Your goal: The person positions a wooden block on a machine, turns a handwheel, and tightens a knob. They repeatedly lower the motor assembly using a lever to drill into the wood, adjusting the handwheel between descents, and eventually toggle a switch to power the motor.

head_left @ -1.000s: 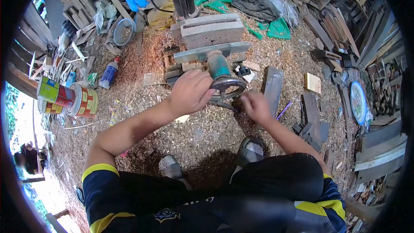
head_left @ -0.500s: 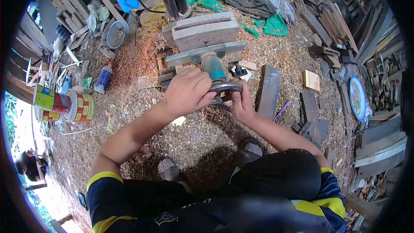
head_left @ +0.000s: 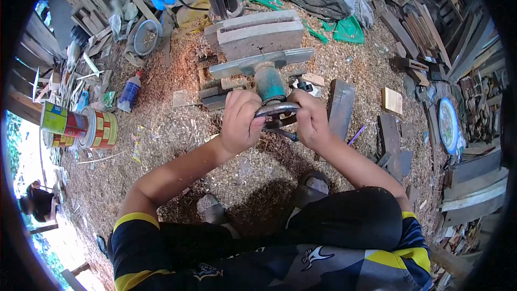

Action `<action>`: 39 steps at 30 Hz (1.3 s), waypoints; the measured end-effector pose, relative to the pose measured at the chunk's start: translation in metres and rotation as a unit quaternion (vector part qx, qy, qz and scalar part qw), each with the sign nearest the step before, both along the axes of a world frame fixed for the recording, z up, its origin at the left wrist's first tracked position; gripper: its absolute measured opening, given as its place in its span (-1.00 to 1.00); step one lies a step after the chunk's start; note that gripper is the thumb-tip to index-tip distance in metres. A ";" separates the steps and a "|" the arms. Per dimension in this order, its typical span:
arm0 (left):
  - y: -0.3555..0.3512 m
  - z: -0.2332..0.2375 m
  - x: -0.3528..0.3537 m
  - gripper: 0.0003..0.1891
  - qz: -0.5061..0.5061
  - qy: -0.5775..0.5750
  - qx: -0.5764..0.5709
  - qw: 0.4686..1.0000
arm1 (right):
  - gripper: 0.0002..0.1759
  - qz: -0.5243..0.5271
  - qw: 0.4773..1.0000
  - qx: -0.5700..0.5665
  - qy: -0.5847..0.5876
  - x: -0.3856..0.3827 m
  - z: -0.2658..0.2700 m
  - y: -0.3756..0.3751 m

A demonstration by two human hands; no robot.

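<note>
A dark metal handwheel (head_left: pixel 278 109) sits at the near end of a green-painted cylinder (head_left: pixel 269 82). My left hand (head_left: pixel 240 120) is closed round the wheel's left side. Round its right side my right hand (head_left: pixel 311 118) is closed too. Past the cylinder lies a long metal clamp plate (head_left: pixel 253 64). A thick wooden block with a slot along its top (head_left: pixel 261 37) stands just beyond that plate. Close to my right hand is a small black knob (head_left: pixel 305 86). Parts of the wheel's rim are hidden by my fingers.
Wood shavings cover the ground around my sandalled feet. Dark planks (head_left: pixel 341 109) lie to the right, with a pale wood block (head_left: pixel 392 101) nearby. Paint cans (head_left: pixel 101 128) and a blue bottle (head_left: pixel 129 92) stand left. Another person (head_left: pixel 40 203) is at far left.
My right hand has moved up and over the wheel's right side, and my left hand has shifted down its left side. The wheel's spokes appear turned.
</note>
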State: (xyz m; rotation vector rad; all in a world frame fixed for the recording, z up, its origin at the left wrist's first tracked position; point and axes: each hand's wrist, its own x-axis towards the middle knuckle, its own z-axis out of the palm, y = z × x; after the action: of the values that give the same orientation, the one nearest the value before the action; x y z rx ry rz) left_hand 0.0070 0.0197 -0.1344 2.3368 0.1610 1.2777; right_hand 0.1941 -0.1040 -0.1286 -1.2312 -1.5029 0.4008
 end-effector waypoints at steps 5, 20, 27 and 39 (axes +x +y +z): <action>-0.001 0.042 -0.004 -0.75 0.013 0.083 0.006 0.996 | -0.65 -0.076 0.987 -0.038 0.134 -0.023 0.005 0.006; -0.028 -0.102 0.011 -0.36 0.125 -0.103 -0.087 0.983 | -0.74 -0.125 0.952 -0.103 -0.258 -0.042 0.071 0.030; -0.012 -0.040 -0.024 -0.50 0.048 0.021 -0.074 0.996 | -0.74 -0.112 0.981 -0.041 -0.150 -0.030 0.058 0.018; -0.055 -0.086 -0.026 -0.42 0.103 0.075 -0.199 0.972 | -0.55 0.041 0.976 0.064 -0.202 -0.007 0.084 0.016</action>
State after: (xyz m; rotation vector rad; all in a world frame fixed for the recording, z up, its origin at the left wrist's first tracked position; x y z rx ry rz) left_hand -0.0191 -0.0351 -0.2208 2.1019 0.6627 1.0399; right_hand 0.1875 -0.0884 -0.0448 -1.1975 -1.8987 0.1033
